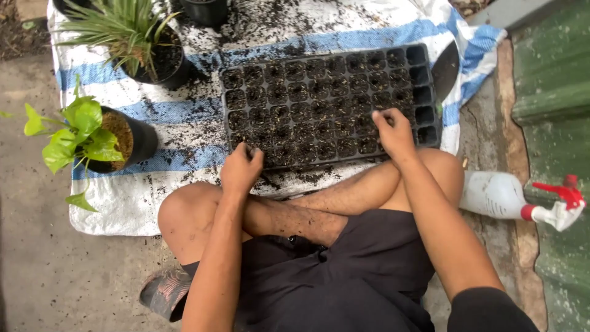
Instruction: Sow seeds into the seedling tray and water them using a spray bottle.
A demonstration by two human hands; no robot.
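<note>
Filling nearly complete: black plastic multi-cell seedling tray (326, 104), frame centre, holds soil except its empty right-edge column; left hand (241, 167) curled at near rim, right hand (393, 132) fingertips bunched, pressing soil.

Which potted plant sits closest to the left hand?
The broad-leaved, light green plant in the black pot, lying left of the left hand. The spiky grass-like plant and the partly cropped black pot sit farther up the sack.
</note>
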